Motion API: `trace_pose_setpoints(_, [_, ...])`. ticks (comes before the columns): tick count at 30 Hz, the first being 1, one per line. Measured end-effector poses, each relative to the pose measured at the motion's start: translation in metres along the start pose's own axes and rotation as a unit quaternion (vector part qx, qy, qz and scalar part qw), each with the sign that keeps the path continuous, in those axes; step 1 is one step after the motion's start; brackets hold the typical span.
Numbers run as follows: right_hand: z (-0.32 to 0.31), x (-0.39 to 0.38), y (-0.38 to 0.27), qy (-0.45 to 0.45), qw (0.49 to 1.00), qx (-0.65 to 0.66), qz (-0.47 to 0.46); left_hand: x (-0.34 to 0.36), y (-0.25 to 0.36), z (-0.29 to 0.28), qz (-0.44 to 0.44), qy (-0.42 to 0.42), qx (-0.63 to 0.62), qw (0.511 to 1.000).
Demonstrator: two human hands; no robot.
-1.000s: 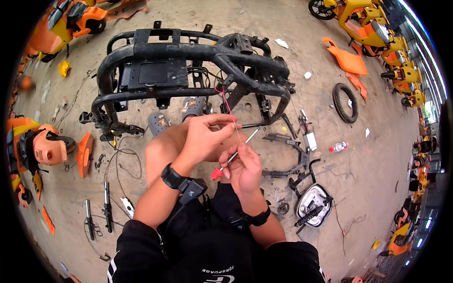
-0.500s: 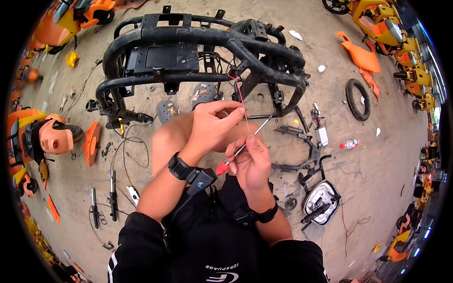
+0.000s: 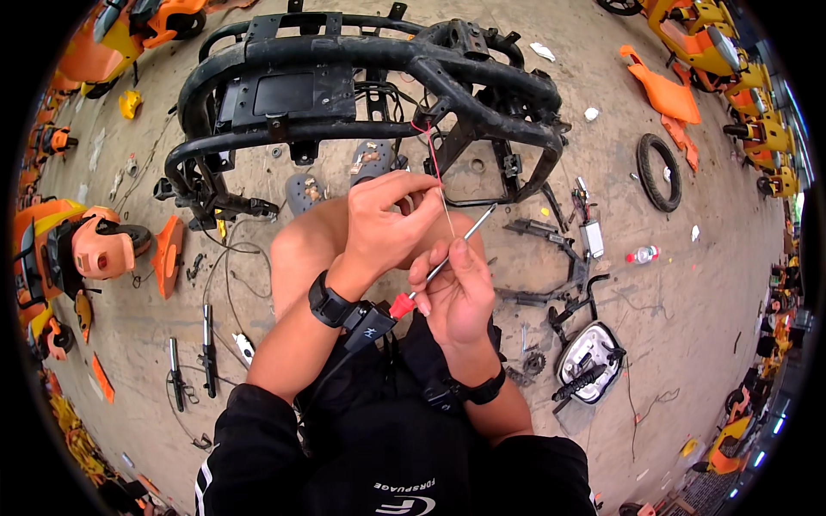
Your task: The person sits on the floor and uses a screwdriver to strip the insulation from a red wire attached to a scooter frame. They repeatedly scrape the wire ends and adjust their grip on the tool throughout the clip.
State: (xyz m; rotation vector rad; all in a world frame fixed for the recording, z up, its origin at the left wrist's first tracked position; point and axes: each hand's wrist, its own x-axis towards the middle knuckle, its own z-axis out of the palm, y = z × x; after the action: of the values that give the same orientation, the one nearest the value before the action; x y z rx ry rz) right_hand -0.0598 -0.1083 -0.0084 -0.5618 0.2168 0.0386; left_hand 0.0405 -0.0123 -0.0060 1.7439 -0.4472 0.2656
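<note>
Pinching a red wire (image 3: 434, 156) with the left hand (image 3: 385, 222), clasping a red-handled tool (image 3: 402, 305) with the right hand (image 3: 462, 294)

Starting at far left, seeing an orange scooter body (image 3: 90, 241) lying on the floor (image 3: 705, 301), then a separate orange panel (image 3: 166, 258). Passing two dark-and-silver tubes (image 3: 175, 378) lying near each other. Reaching a black tubular frame (image 3: 344, 52), standing just beyond the knees. Wearing a black wrist device (image 3: 329, 301) on the left wrist, bearing a small white symbol.

Closing the left grip, thumb and fingertips together on the red wire. Tracing the wire running down from the frame through those fingertips, then thinning toward the right thumb; being unable to tell about contact there. Showing white lettering (image 3: 409, 484) above a larger white emblem (image 3: 404, 506) on the black top (image 3: 361, 456).

Clamping the right grip on the tool's metal shaft, tilting the red handle lower left and the tip upper right. Continuing rightward, finding a white-lined shell (image 3: 594, 348) holding black parts, a clear bottle (image 3: 643, 254) lying sideways with a pinkish-red label too small for reading, a black tyre (image 3: 643, 168), and yellow scooters (image 3: 761, 142) lining the edge.
</note>
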Motion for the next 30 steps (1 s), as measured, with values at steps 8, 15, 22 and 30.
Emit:
trace_pose_setpoints(8, [0.0, 0.0, -0.002, -0.014, 1.0, 0.019, 0.005, -0.004, -0.005, -0.001, 0.032, 0.0, 0.039, 0.999])
trace_pose_setpoints(15, [-0.004, 0.002, 0.001, -0.023, 1.0, 0.009, 0.01, -0.001, -0.006, -0.003, 0.029, 0.037, 0.078, 0.996])
trace_pose_setpoints(22, [-0.009, 0.002, 0.0, -0.021, 1.0, 0.005, -0.005, -0.002, 0.002, -0.009, -0.009, -0.026, 0.018, 0.999])
trace_pose_setpoints(30, [-0.009, 0.003, 0.003, -0.016, 1.0, -0.01, -0.007, -0.003, -0.006, -0.01, -0.008, -0.021, 0.017, 1.0])
